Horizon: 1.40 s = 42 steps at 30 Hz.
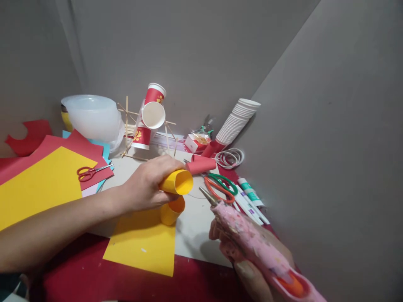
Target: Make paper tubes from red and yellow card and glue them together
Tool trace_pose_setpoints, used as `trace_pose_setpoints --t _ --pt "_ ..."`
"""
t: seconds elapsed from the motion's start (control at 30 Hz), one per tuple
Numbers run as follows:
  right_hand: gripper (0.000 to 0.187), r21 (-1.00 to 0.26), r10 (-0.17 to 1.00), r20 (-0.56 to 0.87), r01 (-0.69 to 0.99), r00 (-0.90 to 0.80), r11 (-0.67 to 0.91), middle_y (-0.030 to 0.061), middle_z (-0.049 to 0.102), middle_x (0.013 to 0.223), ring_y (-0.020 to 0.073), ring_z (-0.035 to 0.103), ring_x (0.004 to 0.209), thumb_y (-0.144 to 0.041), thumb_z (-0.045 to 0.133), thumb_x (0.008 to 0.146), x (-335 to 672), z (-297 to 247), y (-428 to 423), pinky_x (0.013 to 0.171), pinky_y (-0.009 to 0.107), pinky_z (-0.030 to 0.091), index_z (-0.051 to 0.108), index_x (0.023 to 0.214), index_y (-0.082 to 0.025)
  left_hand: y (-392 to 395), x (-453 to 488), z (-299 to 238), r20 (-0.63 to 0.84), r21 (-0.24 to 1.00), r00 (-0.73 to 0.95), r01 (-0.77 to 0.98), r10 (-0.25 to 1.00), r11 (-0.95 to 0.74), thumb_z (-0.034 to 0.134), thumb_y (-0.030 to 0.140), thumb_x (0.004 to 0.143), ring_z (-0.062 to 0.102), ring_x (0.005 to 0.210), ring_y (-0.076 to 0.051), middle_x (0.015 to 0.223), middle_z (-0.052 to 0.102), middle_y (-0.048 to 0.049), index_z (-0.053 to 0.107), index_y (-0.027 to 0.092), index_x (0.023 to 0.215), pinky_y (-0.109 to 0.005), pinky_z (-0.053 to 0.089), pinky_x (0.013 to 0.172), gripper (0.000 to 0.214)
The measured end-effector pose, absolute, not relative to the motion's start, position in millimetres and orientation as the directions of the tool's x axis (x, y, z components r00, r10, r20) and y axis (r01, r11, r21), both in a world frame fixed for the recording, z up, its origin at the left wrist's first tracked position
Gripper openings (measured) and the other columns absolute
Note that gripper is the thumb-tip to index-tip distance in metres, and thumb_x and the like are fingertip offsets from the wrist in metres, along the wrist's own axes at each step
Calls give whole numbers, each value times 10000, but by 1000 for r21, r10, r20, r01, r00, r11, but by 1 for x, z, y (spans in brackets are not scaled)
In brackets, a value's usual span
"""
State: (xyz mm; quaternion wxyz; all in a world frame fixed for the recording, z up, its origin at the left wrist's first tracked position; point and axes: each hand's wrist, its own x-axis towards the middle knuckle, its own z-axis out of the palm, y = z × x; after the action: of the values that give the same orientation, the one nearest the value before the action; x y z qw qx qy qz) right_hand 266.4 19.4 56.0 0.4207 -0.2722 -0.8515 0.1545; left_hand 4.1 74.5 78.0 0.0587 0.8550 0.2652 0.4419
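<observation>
My left hand (154,180) is closed around a yellow paper tube (182,182), its open end facing right. Just below it, a second yellow paper tube (171,212) stands by a sheet of yellow paper (145,243); whether my hand touches this one I cannot tell. In my right hand (248,264) is a pink hot glue gun (252,239), its metal nozzle pointing up and left toward the tubes, apart from them. Behind my left hand stand red and white paper cups (154,115) joined together amid a frame of thin wooden sticks (126,126).
Green and orange-handled scissors (222,186), red paper tubes (201,165), white markers (248,205) and a coil of white cord (231,158) lie right. A stack of paper cups (237,121) leans at the wall. Left are red scissors (90,172), coloured sheets and a plastic bowl (94,119).
</observation>
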Motion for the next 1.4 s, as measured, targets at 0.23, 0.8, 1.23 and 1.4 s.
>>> trace_pose_setpoints --t 0.23,0.8,1.23,1.4 --pt "283 -398 468 699 251 -541 883 46 621 756 191 621 655 -440 452 1007 258 48 18 546 304 509 587 1107 -213 83 3 67 749 118 536 471 390 -874 600 256 883 660 849 -217 971 717 -85 532 204 1130 -350 513 742 261" --pt "377 -399 490 688 286 -535 871 60 664 745 229 655 650 -543 456 990 259 41 17 545 343 512 598 1187 -255 69 5 80 729 -30 587 543 353 -839 530 322 960 669 907 -244 971 718 -109 538 177 1168 -374 527 812 254" --pt "136 -248 418 626 340 -658 907 20 681 687 205 692 619 -328 580 915 257 75 19 552 300 557 569 1022 -245 69 7 78 708 -72 606 573 363 -816 501 273 953 646 877 -229 947 699 -102 559 156 1143 -360 527 796 231" --pt "100 -281 399 625 284 -670 917 4 648 652 187 672 590 -332 578 928 257 77 22 532 278 549 588 983 -250 68 7 79 700 -79 608 587 375 -806 511 267 952 649 889 -228 957 700 -105 568 161 1158 -362 524 811 239"
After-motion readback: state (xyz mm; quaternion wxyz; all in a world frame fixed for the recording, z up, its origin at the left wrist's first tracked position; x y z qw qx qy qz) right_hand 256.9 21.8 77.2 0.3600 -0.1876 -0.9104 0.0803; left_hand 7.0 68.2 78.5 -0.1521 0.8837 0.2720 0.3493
